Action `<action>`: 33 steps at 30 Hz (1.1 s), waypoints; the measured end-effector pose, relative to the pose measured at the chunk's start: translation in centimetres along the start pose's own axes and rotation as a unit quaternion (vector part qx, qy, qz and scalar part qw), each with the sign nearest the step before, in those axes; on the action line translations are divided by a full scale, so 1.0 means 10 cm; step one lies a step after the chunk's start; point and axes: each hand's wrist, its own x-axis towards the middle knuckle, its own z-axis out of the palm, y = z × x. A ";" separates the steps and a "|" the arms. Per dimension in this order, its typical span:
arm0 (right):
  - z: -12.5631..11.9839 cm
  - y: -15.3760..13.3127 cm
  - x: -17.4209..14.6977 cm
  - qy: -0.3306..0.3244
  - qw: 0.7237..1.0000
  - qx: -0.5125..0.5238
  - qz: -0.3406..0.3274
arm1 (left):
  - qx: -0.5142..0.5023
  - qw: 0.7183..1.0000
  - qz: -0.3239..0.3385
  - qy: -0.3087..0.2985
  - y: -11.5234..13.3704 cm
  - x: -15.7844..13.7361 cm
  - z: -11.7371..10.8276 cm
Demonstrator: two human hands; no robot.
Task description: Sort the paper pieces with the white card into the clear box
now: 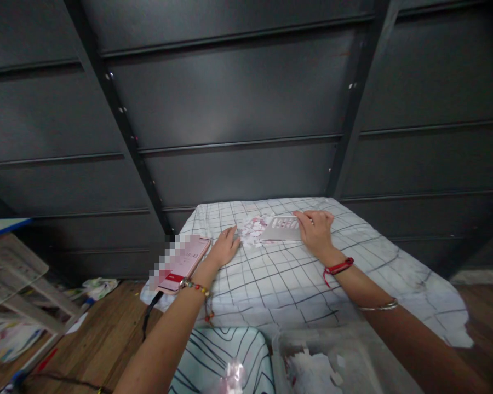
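My right hand (317, 232) grips the right end of a flat, pale grey piece (282, 232) with rows of light oval marks or slots; its exact kind I cannot make out. The piece is tilted over a pile of small white and pinkish paper scraps (252, 229) on the checked cloth. At the pile's left edge rests my left hand (225, 249), fingers stretched towards the scraps and holding nothing visible. A pink phone (184, 268) with a lit screen lies left of that hand, beside the forearm.
White checked cloth (271, 290) covers the table, which stands against a dark panelled wall (238, 98). Nearer me are a clear plastic bin (281, 342) holding white paper pieces and a patterned cushion-like surface (230, 342). A black cable (148, 314) runs from the phone.
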 end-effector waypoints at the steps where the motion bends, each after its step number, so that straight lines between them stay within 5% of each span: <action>1: 0.00 0.01 0.00 0.003 1.000 0.000 0.001 | 0.000 1.000 0.000 0.001 0.00 0.00 0.00; 33: -0.16 0.18 0.04 -0.031 0.999 0.012 0.001 | -0.001 1.000 0.003 -0.006 0.02 -0.01 -0.04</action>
